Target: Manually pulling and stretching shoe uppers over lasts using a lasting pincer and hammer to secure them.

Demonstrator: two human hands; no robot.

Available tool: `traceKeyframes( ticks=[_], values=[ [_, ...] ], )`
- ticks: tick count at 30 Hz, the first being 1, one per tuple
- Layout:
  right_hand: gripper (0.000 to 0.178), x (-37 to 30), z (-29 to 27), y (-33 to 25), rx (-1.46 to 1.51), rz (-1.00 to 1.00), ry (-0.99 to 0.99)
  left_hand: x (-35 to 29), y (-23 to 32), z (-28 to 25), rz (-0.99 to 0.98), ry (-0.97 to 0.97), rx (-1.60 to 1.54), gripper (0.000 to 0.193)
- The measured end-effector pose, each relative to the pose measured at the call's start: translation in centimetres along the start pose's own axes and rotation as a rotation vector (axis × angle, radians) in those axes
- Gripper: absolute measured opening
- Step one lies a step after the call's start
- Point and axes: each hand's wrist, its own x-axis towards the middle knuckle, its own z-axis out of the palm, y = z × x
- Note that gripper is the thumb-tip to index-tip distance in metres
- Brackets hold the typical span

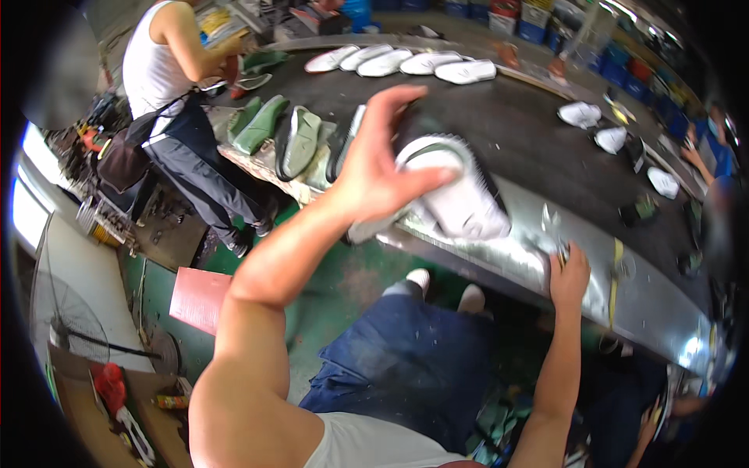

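My left hand (374, 168) is raised over the conveyor's near edge, its thumb and fingers spread wide around the heel end of a white slip-on shoe (472, 199) with a dark sole. The thumb crosses in front of the shoe's opening; no closed grip shows. This shoe is tilted and slightly blurred. Part of another pale shoe (370, 228) shows below my wrist. Over the shiny metal ledge (519, 253), my right hand (571, 274) is closed, with a small dark piece at its fingertips that I cannot make out.
Green shoes (261, 125) and a grey-green one (300, 142) stand left on the dark belt (343, 90). Several white shoes (386, 62) line its far side. A co-worker (168, 86) stands left; another person (714, 148) is far right. A fan (66, 331) stands lower left.
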Motion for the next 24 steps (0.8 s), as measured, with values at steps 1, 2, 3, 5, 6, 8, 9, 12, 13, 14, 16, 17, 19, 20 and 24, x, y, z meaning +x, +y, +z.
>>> traceKeyframes(
  ticks=[1, 2, 3, 5, 6, 8, 9, 12, 13, 14, 16, 17, 19, 20, 24],
  values=[
    [0.048, -0.4, 0.1, 0.1, -0.006, -0.053, 0.075, -3.5, 0.3, 0.3, 0.013, 0.075, -0.106, 0.086],
    [0.047, -1.3, -1.0, -0.9, 0.033, -0.045, 0.101, -6.8, 0.8, 1.1, -0.107, 0.059, -0.3, 0.085],
    [0.046, -2.6, -2.3, -2.5, 0.077, -0.041, 0.12, -10.1, 1.6, 1.8, -0.24, 0.05, -0.487, 0.084],
    [0.042, -6.4, -6.7, -6.8, 0.317, 0.12, 0.008, -16.4, 1.0, 4.4, -0.465, -0.022, -0.623, 0.071],
    [0.036, -9.0, -8.2, -7.6, 0.502, 0.325, -0.202, -18.5, 0.5, 5.6, -0.517, -0.114, -0.573, 0.068],
    [0.029, -14.9, -10.0, -10.2, 1.184, 0.656, -0.348, -24.5, -0.7, 7.9, -0.602, -0.236, -0.529, 0.063],
    [0.027, -18.1, -11.2, -11.1, 1.247, 0.689, -0.501, -25.6, -1.1, 8.8, -0.609, -0.264, -0.532, 0.061],
    [0.031, -25.5, -13.7, -13.2, 1.267, 0.826, -0.749, -26.2, -2.0, 9.3, -0.664, -0.192, -0.623, 0.052],
    [0.033, -26.7, -14.1, -14.0, 1.196, 0.77, -0.771, -25.9, -1.9, 9.2, -0.633, -0.199, -0.598, 0.05],
    [0.034, -27.3, -15.1, -15.2, 1.152, 0.72, -0.794, -26.4, -1.9, 9.2, -0.589, -0.234, -0.616, 0.051],
    [0.035, -26.9, -16.6, -17.4, 1.109, 0.669, -0.81, -26.8, -1.4, 9.0, -0.571, -0.278, -0.582, 0.05],
    [0.034, -26.3, -17.1, -18.3, 1.069, 0.551, -0.813, -26.7, -1.2, 8.9, -0.548, -0.318, -0.546, 0.049],
    [0.034, -25.3, -17.3, -19.2, 1.023, 0.434, -0.815, -26.9, -1.0, 8.5, -0.554, -0.336, -0.614, 0.048],
    [0.034, -24.5, -17.2, -19.3, 1.071, 0.418, -0.872, -26.9, -0.9, 8.3, -0.562, -0.347, -0.678, 0.047],
    [0.033, -22.7, -16.1, -18.8, 1.308, 0.554, -1.011, -26.4, -0.2, 7.8, -0.529, -0.386, -0.719, 0.048]
  ],
)
